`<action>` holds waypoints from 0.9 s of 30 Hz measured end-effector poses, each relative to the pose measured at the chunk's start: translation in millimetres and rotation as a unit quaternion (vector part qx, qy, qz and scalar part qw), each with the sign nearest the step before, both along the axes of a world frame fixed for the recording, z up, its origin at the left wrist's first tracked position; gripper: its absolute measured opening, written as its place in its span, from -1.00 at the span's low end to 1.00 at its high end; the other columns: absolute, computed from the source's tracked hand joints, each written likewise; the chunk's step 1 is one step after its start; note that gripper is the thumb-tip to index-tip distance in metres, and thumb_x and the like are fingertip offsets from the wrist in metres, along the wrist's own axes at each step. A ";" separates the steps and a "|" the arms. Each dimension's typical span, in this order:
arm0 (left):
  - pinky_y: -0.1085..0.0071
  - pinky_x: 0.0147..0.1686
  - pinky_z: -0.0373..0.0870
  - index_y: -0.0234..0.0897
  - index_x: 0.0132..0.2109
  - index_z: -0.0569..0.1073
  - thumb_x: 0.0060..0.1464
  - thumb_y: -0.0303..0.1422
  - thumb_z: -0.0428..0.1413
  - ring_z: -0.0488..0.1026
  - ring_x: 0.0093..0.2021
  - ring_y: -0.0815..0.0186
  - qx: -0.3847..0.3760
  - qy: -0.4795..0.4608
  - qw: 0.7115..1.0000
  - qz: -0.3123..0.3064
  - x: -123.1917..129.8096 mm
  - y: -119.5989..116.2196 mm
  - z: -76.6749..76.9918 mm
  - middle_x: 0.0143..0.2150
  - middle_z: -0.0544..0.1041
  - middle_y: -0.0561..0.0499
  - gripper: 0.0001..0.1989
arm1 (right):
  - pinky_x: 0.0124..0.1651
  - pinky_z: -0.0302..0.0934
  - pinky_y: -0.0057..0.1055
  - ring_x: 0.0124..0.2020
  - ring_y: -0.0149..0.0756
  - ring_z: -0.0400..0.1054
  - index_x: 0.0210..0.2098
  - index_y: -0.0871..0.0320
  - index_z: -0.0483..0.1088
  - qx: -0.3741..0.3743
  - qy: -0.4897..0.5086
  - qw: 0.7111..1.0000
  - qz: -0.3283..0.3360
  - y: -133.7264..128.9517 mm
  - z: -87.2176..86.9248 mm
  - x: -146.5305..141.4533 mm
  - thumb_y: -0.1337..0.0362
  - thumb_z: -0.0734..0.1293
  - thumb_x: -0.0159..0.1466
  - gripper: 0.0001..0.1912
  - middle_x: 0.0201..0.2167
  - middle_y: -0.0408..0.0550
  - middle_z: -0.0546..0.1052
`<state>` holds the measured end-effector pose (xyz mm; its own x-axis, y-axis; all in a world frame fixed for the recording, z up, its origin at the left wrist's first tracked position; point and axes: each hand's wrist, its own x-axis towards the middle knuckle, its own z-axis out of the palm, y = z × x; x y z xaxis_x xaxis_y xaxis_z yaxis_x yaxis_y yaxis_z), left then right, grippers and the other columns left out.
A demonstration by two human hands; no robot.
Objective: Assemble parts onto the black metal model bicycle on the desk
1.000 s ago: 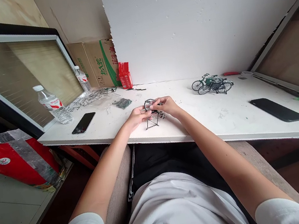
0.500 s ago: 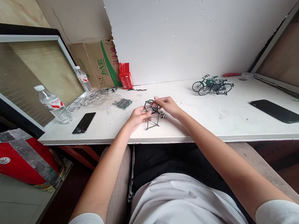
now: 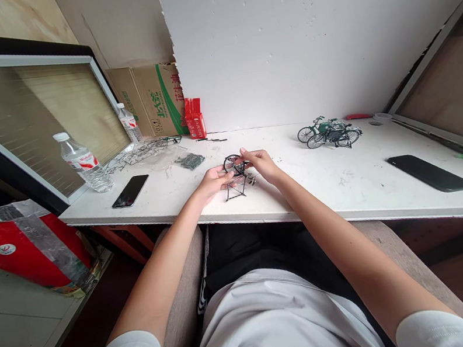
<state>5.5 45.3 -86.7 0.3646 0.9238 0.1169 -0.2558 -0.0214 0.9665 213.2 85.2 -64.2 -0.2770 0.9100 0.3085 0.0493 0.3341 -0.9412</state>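
Note:
A small black model bicycle frame with one spoked wheel (image 3: 233, 164) is held just above the white table (image 3: 313, 183), near its front edge. My left hand (image 3: 211, 180) grips it from the left, fingers under the wheel. My right hand (image 3: 260, 163) pinches the wheel's right side with thumb and fingertips. The frame's thin black struts (image 3: 235, 189) hang down and touch the tabletop between my hands.
Finished green model bicycles (image 3: 329, 131) stand at the back right. A black phone (image 3: 430, 171) lies right, another phone (image 3: 130, 190) left. Two water bottles (image 3: 82, 162), loose parts (image 3: 151, 148), a red box (image 3: 194, 118) and a cardboard carton (image 3: 152, 99) sit at the back left.
My right hand's fingers have shifted slightly on the wheel, lifting from over it to its right side. The left hand and the frame have stayed in place.

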 end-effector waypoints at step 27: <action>0.44 -0.22 0.53 -0.30 -0.13 0.56 0.13 -0.18 0.38 0.67 -0.23 0.27 -0.045 -0.038 0.989 0.134 -3.3 10.1 1.6 -0.14 0.69 -0.11 -0.69 | 0.06 0.40 -0.21 -0.14 -0.13 0.55 -0.20 0.18 0.58 0.104 -0.194 0.959 -0.178 30.0 -12.7 22.4 0.18 0.36 0.34 -0.79 -0.18 0.10 0.69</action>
<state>2.2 55.5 -85.1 0.0981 0.9941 0.0470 -0.3246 -0.0127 0.9458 235.5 115.3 -76.9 -0.0910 0.8985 0.4294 0.5273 0.4092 -0.7446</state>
